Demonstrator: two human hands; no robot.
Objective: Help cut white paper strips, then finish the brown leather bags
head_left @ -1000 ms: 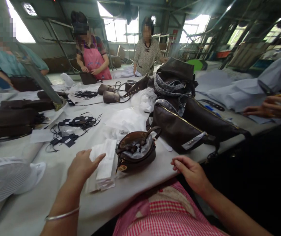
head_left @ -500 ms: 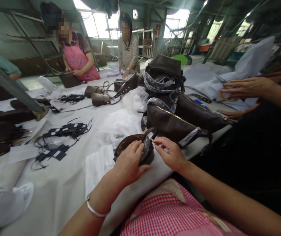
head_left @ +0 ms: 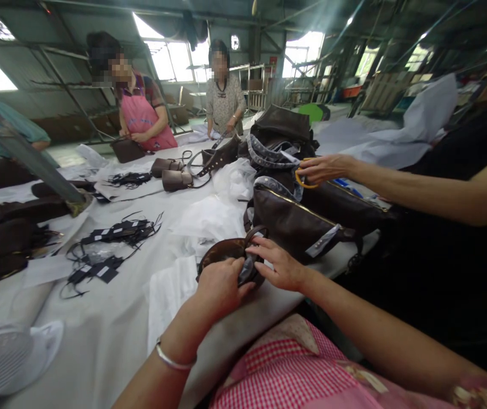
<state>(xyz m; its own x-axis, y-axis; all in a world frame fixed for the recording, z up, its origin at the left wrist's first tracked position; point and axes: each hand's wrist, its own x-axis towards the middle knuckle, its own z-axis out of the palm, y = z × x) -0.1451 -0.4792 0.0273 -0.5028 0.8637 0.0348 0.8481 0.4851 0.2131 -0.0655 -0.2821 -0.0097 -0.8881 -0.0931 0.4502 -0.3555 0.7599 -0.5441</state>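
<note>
A small dark brown handbag [head_left: 217, 253] stands with its mouth open near the table's front edge. My left hand [head_left: 222, 287] lies over its near side, fingers curled over the rim and into the mouth, thumb along the outside. On the bag's right side, at the base of its strap [head_left: 255, 230], the bent fingers of my right hand [head_left: 281, 265] grip the edge. Clear plastic wrap [head_left: 247, 269] shows between my hands. My fingertips inside the bag are hidden. Right behind it lies a larger dark brown bag [head_left: 288, 218] with a gold zip.
A co-worker's hand [head_left: 326, 169] with orange-handled scissors [head_left: 305, 180] reaches in from the right above the bag pile. Black tags with cords [head_left: 107, 270] and white wrapping [head_left: 203, 216] lie on the table [head_left: 116, 341]. Two people [head_left: 145, 116] [head_left: 225, 94] stand across it.
My right hand has shifted left, from pinching at the strap's end onto the bag's side. The co-worker's hand with the scissors has moved left over the bag pile. My left hand stays on the bag.
</note>
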